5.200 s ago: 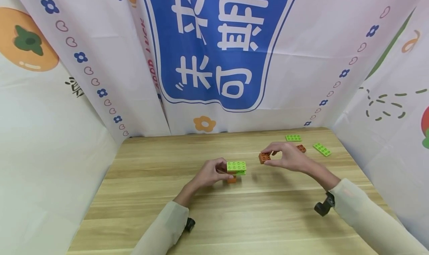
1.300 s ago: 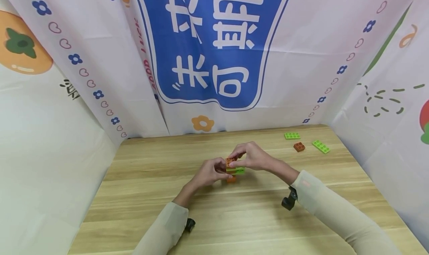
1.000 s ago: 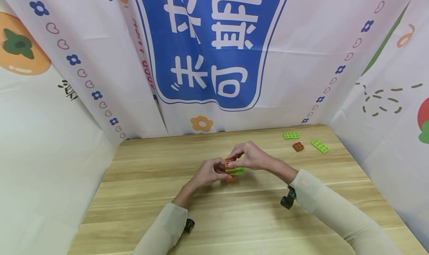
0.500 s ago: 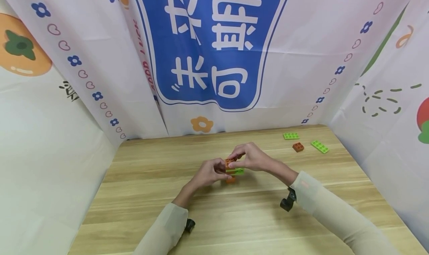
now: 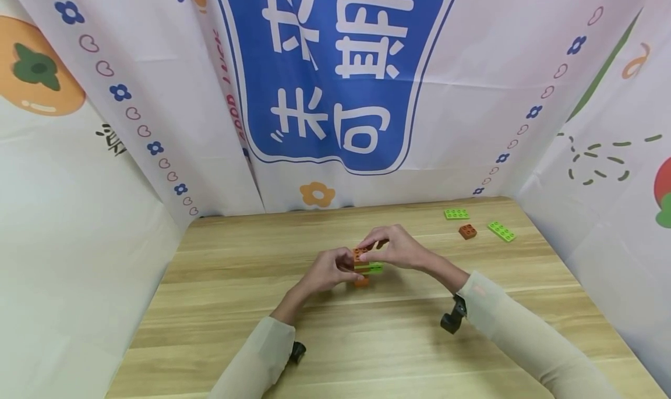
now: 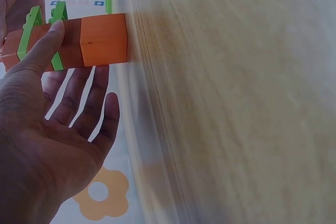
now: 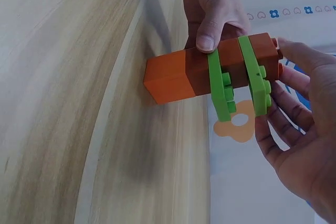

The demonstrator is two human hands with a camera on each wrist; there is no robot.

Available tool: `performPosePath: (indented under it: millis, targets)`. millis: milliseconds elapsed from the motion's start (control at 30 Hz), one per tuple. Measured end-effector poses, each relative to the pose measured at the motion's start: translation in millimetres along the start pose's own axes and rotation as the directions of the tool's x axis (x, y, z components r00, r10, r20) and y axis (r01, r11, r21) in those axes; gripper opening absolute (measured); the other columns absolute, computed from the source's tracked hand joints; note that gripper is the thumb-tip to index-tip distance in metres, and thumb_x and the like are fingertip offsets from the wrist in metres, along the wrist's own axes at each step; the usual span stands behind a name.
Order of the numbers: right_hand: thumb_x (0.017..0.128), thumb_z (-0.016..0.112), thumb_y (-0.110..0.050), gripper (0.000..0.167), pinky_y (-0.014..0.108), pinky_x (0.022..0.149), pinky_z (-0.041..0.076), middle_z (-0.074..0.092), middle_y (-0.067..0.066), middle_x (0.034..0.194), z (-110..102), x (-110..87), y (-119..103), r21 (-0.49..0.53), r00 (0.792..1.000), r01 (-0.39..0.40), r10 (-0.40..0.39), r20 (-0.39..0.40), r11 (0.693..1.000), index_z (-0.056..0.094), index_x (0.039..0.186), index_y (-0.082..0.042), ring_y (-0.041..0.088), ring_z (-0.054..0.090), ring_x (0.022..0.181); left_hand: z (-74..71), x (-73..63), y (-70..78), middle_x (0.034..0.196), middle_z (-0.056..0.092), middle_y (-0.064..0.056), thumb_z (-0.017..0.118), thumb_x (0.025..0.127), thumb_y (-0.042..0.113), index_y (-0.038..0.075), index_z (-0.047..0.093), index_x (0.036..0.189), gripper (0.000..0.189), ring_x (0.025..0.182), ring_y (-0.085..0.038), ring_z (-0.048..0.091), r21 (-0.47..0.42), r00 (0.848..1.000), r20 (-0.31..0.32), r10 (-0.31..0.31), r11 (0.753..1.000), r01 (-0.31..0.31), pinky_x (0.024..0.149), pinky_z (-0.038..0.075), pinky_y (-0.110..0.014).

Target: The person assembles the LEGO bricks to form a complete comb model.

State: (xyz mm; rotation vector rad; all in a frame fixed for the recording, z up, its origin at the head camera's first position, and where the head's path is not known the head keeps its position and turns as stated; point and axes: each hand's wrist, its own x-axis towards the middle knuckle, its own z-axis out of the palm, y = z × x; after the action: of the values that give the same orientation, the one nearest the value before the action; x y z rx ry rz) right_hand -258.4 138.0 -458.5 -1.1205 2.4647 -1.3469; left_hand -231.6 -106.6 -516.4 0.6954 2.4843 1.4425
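Note:
An upright tower of toy building bricks [image 7: 202, 72] stands on the table. From the bottom it has an orange brick [image 7: 165, 77], a brown brick, a green plate, another brown brick, a second green plate and a top brown brick [image 7: 265, 51]. Both green plates [image 7: 256, 77] stick out toward the right. My left hand [image 5: 326, 271] grips the tower between thumb and fingers, its thumb near the lower green plate in the right wrist view. My right hand [image 5: 395, 247] pinches the top brown brick, fingertips right at its studs.
At the table's back right lie a green plate [image 5: 456, 214], a loose brown brick [image 5: 468, 231] and another green plate [image 5: 501, 231]. Printed cloth [image 5: 209, 125] hangs behind and along both sides of the wooden table [image 5: 236, 329].
Since the oldest frame, my right hand has moved left with the brown brick and set it on top of the tower. In the last second hardly anything differs; my left hand has kept its grip.

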Motion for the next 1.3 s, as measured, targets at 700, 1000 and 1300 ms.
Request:
performPosePath:
  millis: [700, 1000, 1300]
  targets:
    - [0.092, 0.085, -0.023, 0.029, 0.056, 0.094, 0.057, 0.076, 0.003, 0.122, -47.3, -27.5, 31.8, -0.048, 0.997, -0.075, 0.073, -0.039, 0.996, 0.08, 0.12, -0.017, 0.03, 0.07, 0.112, 1.6, 0.6, 2.7, 0.098, 0.075, -0.001, 0.091, 0.086, 0.019, 0.008, 0.071, 0.103, 0.029, 0.083, -0.012, 0.067, -0.009, 0.999, -0.018, -0.034, 0.999, 0.034, 0.073, 0.057, -0.025]
    - [0.092, 0.086, -0.021, 0.032, 0.06, 0.097, 0.054, 0.075, 0.005, 0.126, -70.5, -38.4, 45.7, -0.1, 0.993, -0.118, 0.114, -0.042, 0.988, 0.079, 0.122, -0.015, 0.036, 0.069, 0.116, 0.8, 0.9, 4.1, 0.099, 0.074, -0.001, 0.091, 0.086, 0.019, 0.009, 0.071, 0.103, 0.029, 0.084, -0.012, 0.067, -0.004, 0.999, -0.02, -0.037, 0.999, 0.037, 0.073, 0.057, -0.024]
    - [0.092, 0.086, -0.022, 0.036, 0.057, 0.101, 0.052, 0.075, 0.011, 0.128, -93.2, -47.0, 64.0, -0.134, 0.983, -0.18, 0.175, -0.047, 0.974, 0.077, 0.124, -0.009, 0.033, 0.068, 0.119, 0.9, -0.3, 3.7, 0.099, 0.074, 0.0, 0.091, 0.086, 0.02, 0.009, 0.071, 0.103, 0.029, 0.084, -0.012, 0.067, -0.004, 0.999, -0.018, -0.043, 0.999, 0.043, 0.073, 0.057, -0.025]
